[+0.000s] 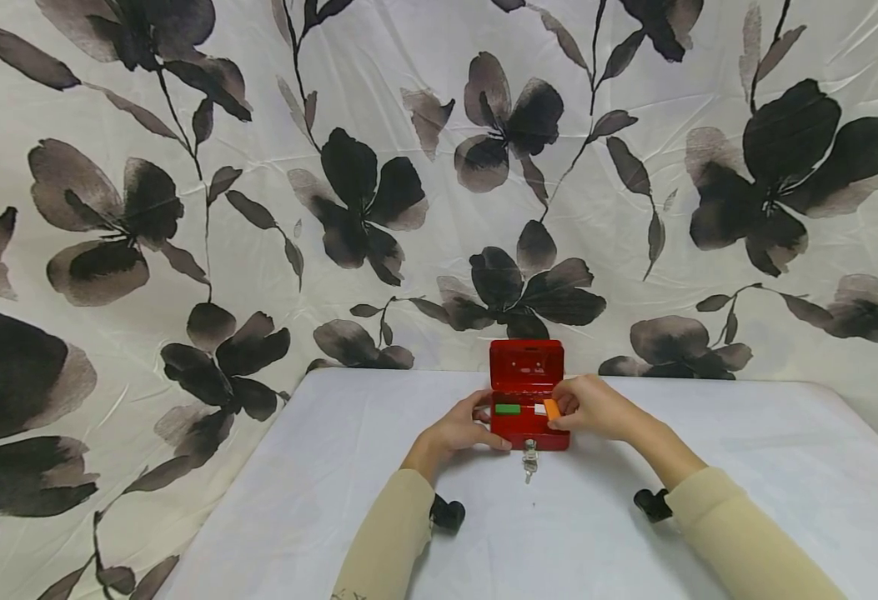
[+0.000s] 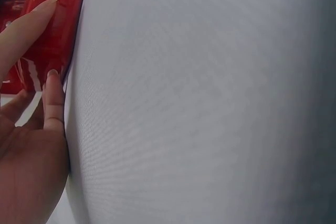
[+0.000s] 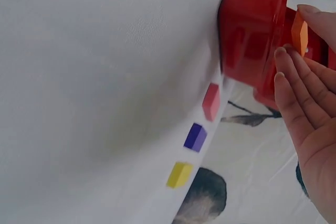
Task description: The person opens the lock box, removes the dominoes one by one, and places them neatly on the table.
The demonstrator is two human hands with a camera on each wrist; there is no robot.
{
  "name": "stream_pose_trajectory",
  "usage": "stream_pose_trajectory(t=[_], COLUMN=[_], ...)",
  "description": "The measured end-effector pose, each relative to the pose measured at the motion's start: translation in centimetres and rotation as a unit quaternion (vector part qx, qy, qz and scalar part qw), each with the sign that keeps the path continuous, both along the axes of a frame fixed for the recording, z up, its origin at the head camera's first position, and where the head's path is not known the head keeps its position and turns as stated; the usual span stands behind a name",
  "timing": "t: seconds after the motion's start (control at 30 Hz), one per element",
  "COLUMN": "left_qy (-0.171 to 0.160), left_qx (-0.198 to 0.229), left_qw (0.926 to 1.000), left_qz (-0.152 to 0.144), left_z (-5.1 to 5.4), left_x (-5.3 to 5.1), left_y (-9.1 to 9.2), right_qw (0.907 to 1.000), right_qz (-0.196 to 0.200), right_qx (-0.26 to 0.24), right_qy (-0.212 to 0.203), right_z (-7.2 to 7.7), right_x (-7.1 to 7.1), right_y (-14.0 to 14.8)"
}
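A small red cash box stands on the white table, its lid raised at the back. My left hand grips the box's left front corner. In the left wrist view the thumb lies on the box front and the other fingers touch its side. Over the box's right end, my right hand pinches an orange block between thumb and fingers. Inside the box are a green block and a white piece, partly covered by the orange block. Keys hang from the front lock.
Pink, purple and yellow blocks lie in a row near the table's far edge, right of the box. The head view does not show them. A flower-patterned cloth hangs behind the table.
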State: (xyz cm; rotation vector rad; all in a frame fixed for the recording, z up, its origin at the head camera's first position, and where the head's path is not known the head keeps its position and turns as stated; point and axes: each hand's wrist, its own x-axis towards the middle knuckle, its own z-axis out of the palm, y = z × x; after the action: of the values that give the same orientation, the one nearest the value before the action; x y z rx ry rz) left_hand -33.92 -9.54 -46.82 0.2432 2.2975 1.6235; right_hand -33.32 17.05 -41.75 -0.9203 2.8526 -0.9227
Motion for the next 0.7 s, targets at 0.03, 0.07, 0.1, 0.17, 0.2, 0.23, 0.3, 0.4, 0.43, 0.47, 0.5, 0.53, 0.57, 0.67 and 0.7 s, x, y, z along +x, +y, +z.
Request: stream_pose_trajectory(t=[0.03,0.07,0.1,0.17,0.2,0.23,0.3,0.4,0.43,0.47,0.5,0.53,0.57,0.67,0.7], left_qy=[0.0,-0.001,-0.001,0.0,0.0,0.001,0.001,0.0,0.0,-0.001,0.0,0.0,0.0,-0.001,0.0], left_qx=[0.002,0.004,0.004,0.004,0.005,0.004,0.001,0.0,0.0,0.001,0.001,0.001,0.0,0.001,0.001], left_qw=[1.0,1.0,1.0,1.0,1.0,1.0,1.0,1.0,1.0,1.0,1.0,1.0,1.0,1.0,1.0], left_qz=[-0.001,-0.002,-0.003,-0.004,-0.004,-0.004,-0.004,-0.001,0.0,0.001,0.002,0.003,0.003,0.004,0.004], left_z=[0.0,-0.1,-0.1,-0.1,-0.1,-0.2,-0.3,-0.3,-0.3,-0.2,-0.2,-0.2,-0.2,-0.1,-0.1], left_x=[0.0,-0.1,-0.1,-0.1,-0.1,-0.1,-0.2,-0.2,-0.2,-0.1,-0.1,-0.1,-0.1,0.0,0.0], left_y=[0.0,0.0,0.0,0.0,-0.1,-0.1,-0.1,0.0,0.0,0.0,0.0,0.0,0.0,0.0,0.0], right_qw=[1.0,1.0,1.0,0.9999,0.9999,0.9999,0.9999,0.9998,0.9998,0.9997,0.9996,0.9995,0.9994,0.9991,0.9989], right_qz=[-0.002,-0.001,0.002,0.002,0.001,-0.001,-0.002,-0.008,-0.011,-0.014,-0.017,-0.019,-0.022,-0.027,-0.028], right_qx=[-0.001,-0.001,-0.003,-0.005,-0.005,-0.005,-0.005,-0.001,0.0,0.001,0.002,0.004,0.005,0.009,0.009], right_qy=[-0.001,0.002,0.007,0.01,0.011,0.011,0.014,0.018,0.019,0.02,0.022,0.023,0.025,0.033,0.036], right_z=[-0.1,-0.1,-0.1,-0.2,-0.2,-0.2,-0.2,-0.2,-0.1,-0.1,-0.1,-0.1,-0.1,-0.1,-0.1], right_x=[0.0,0.0,0.0,0.0,0.0,0.0,0.0,0.1,0.1,0.1,0.2,0.2,0.3,0.4,0.5], right_y=[0.2,0.5,0.7,1.2,1.5,1.8,2.3,3.0,3.3,3.5,3.7,3.9,4.1,4.9,5.1])
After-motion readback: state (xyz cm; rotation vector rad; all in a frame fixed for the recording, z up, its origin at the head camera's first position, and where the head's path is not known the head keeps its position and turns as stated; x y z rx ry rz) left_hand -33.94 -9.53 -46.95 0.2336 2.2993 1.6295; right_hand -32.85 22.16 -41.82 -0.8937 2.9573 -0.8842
